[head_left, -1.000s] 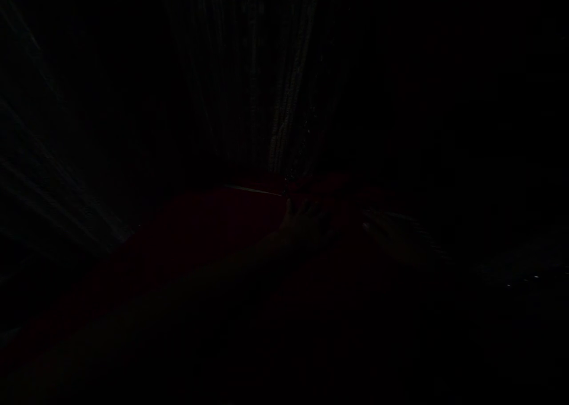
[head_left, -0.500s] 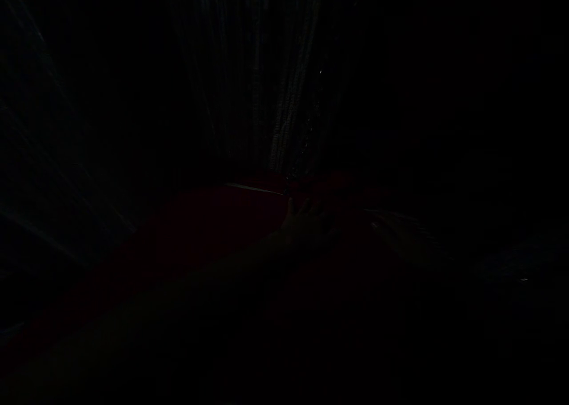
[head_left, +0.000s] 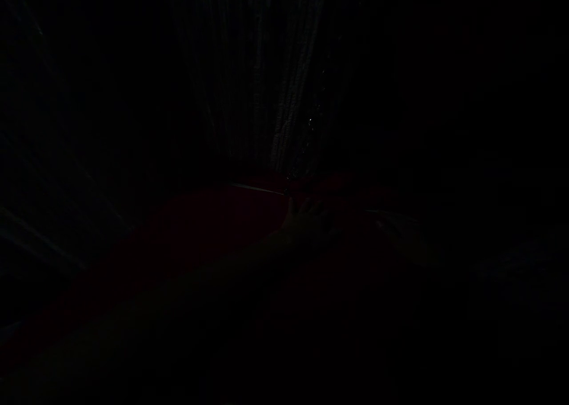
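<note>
— Just right of the frame's centre, toward 3 o'clock, what can be made out in this very dark view?

— One hand, the left hand (head_left: 304, 221), with its forearm running back toward 8 o'clock. It lies on a dark red cloth (head_left: 208, 221). The thumb stands apart from the fingers, so the hand seems loosely spread, not fisted. Nothing shows inside it.

— Where does the cloth sit?

— It fills the middle of the view, from the hand out toward 9 o'clock and down toward 7 o'clock. What carries it is lost in shadow.

— What about the other hand?

— At 3 o'clock from the left hand there is a faint pale shape (head_left: 400, 228). It may be the other hand, but I cannot tell, nor whether it is spread or closed.

— What else is around?

— At 11 o'clock from the hand a thin pale line (head_left: 258, 189) crosses the cloth's far edge. Above it, at 12 o'clock, pale ribbed fabric (head_left: 284, 114) hangs in vertical folds.

— How far along is the work on the cloth?

— My judgement is limited. The hand rests on it, no fold or finished edge is visible, and what remains cannot be read in this light.
</note>
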### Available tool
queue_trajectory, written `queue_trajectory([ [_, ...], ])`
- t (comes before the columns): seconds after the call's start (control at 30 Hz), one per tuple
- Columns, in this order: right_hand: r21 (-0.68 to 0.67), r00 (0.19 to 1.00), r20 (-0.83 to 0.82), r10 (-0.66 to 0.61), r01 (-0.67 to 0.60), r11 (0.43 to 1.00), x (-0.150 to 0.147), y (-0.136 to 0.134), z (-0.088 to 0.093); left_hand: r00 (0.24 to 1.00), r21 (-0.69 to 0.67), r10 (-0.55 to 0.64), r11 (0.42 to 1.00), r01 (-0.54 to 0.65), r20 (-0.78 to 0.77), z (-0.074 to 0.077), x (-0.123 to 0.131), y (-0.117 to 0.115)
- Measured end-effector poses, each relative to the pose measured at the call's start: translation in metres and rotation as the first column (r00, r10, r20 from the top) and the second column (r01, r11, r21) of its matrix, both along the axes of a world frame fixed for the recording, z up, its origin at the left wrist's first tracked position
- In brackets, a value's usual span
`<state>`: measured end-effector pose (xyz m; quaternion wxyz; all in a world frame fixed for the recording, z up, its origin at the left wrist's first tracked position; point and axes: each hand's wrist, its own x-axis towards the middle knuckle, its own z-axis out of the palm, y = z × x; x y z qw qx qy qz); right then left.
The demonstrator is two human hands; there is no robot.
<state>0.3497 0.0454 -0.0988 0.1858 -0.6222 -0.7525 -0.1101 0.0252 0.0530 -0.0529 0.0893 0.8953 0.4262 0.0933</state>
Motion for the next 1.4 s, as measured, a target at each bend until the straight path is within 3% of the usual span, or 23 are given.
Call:
queue_trajectory([
  [0.17,-0.052,0.998,0.019,0.056,-0.055,0.997,-0.038,-0.014,0.008,1.0,0.005,0.006,1.0,-0.006,-0.002,0.001,0.001,-0.001],
  [0.43,-0.075,0.994,-0.104,-0.017,0.009,0.997,0.019,0.004,0.0,1.0,-0.001,-0.009,1.0,0.009,0.012,-0.001,-0.001,0.001],
  [0.7,-0.022,0.999,-0.023,0.041,-0.042,0.999,-0.023,-0.01,0.005,1.0,-0.003,0.003,1.0,-0.003,-0.006,0.004,0.0,-0.001],
  [1.0,-0.06,0.992,-0.129,-0.019,0.012,0.998,0.027,0.006,-0.008,1.0,-0.034,-0.01,0.999,0.009,-0.007,0.005,-0.001,0.0],
  [1.27,-0.026,0.998,-0.058,0.034,-0.035,0.999,-0.024,-0.008,0.005,1.0,-0.018,-0.002,1.0,0.002,-0.018,0.004,0.001,0.0],
  [1.4,-0.052,0.997,-0.069,0.029,-0.032,0.998,-0.002,-0.001,0.0,1.0,-0.013,0.0,1.0,0.0,-0.018,0.002,0.001,0.001],
])
